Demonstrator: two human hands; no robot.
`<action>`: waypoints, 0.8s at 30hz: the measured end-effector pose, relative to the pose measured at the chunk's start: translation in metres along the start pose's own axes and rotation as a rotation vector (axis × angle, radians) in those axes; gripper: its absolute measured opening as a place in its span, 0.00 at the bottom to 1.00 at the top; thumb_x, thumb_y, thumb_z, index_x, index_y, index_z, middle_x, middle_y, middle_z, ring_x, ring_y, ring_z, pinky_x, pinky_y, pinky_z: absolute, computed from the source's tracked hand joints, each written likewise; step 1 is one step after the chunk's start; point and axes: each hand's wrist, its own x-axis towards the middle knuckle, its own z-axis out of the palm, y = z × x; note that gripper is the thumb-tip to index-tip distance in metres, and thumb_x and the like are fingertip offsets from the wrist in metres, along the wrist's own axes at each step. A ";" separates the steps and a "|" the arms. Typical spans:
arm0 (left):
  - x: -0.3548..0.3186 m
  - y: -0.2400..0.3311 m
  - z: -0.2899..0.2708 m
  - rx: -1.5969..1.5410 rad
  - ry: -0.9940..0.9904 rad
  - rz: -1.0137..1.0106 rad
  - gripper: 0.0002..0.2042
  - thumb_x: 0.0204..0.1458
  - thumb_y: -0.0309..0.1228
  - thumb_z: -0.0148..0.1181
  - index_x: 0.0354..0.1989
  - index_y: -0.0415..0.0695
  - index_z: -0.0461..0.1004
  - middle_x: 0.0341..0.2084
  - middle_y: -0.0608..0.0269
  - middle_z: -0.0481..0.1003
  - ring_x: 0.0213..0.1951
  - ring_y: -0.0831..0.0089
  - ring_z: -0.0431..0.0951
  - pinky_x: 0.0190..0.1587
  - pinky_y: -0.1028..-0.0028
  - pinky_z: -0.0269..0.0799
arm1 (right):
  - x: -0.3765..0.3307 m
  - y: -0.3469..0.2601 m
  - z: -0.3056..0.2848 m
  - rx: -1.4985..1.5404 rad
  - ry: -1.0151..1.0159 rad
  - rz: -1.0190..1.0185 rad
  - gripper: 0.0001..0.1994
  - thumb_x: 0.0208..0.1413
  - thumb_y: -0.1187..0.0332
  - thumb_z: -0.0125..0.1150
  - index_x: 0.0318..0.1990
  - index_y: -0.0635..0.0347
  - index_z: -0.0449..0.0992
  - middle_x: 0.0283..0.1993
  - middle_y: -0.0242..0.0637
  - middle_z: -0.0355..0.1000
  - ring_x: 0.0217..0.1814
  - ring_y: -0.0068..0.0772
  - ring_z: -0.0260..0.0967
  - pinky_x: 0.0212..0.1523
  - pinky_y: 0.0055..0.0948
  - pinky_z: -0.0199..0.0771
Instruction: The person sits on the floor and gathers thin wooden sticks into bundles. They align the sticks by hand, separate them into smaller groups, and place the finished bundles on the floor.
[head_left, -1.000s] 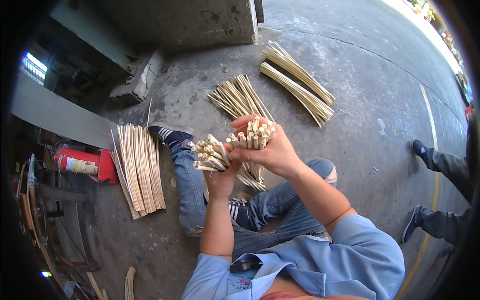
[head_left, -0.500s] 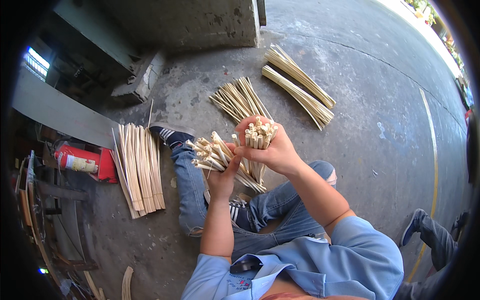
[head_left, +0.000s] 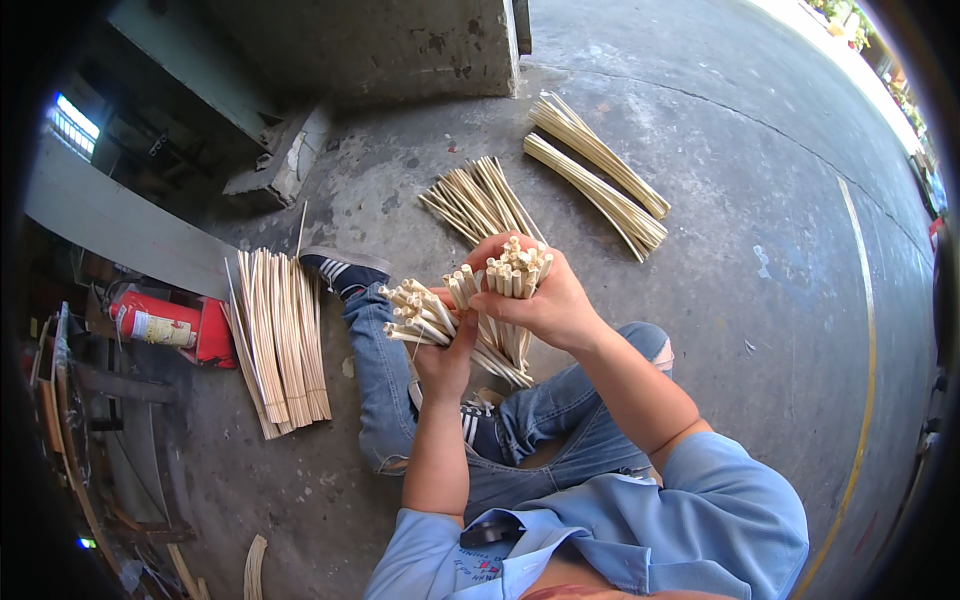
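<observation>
The pale sticks are held in two handfuls above the person's crossed legs, their cut ends turned up toward the head. The left handful [head_left: 420, 312] is fanned and tilted to the left; the right handful [head_left: 520, 270] is more compact and more upright. The left hand [head_left: 447, 362] is curled under its sticks, with the thumb against them. The right hand [head_left: 550, 308] is closed around its sticks, its thumb near the left one; whether the two thumbs touch, one cannot tell.

The left sticks could slide out, I judge, because they spread at different angles and seem to have little pressure on them. Where the handfuls meet, some sticks could cross into the wrong hand, since the gap there is narrow. Long tails below could also catch on the jeans [head_left: 375, 400].

The sticks are slim, round and cream-coloured, apparently of wood or cane. A loose bundle [head_left: 482, 195] lies just beyond the hands, and two slightly curved bundles [head_left: 600, 190] farther to the right. A wide bundle [head_left: 275, 345] lies at the left, near a smooth red extinguisher [head_left: 155, 320]. The concrete floor [head_left: 720, 260] is grey, stained and scratched.
</observation>
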 end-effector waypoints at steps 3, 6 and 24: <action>0.000 0.004 0.002 0.005 0.034 -0.077 0.10 0.56 0.25 0.70 0.42 0.39 0.76 0.35 0.68 0.76 0.36 0.82 0.73 0.42 0.78 0.70 | -0.001 0.001 0.001 0.019 0.024 0.033 0.17 0.49 0.74 0.74 0.46 0.60 0.76 0.39 0.28 0.76 0.42 0.19 0.72 0.46 0.25 0.74; -0.002 0.001 0.001 0.014 0.043 -0.054 0.09 0.55 0.23 0.70 0.41 0.40 0.75 0.33 0.69 0.77 0.35 0.82 0.74 0.41 0.78 0.71 | -0.002 0.000 0.000 0.023 0.048 0.083 0.17 0.48 0.75 0.73 0.46 0.60 0.76 0.40 0.29 0.76 0.43 0.19 0.73 0.47 0.25 0.74; -0.002 -0.004 0.000 0.078 -0.033 -0.024 0.15 0.58 0.29 0.70 0.49 0.38 0.74 0.42 0.66 0.75 0.44 0.78 0.74 0.50 0.75 0.71 | 0.004 0.002 0.001 0.210 -0.075 0.063 0.19 0.51 0.77 0.73 0.50 0.61 0.73 0.40 0.32 0.77 0.50 0.25 0.78 0.52 0.30 0.79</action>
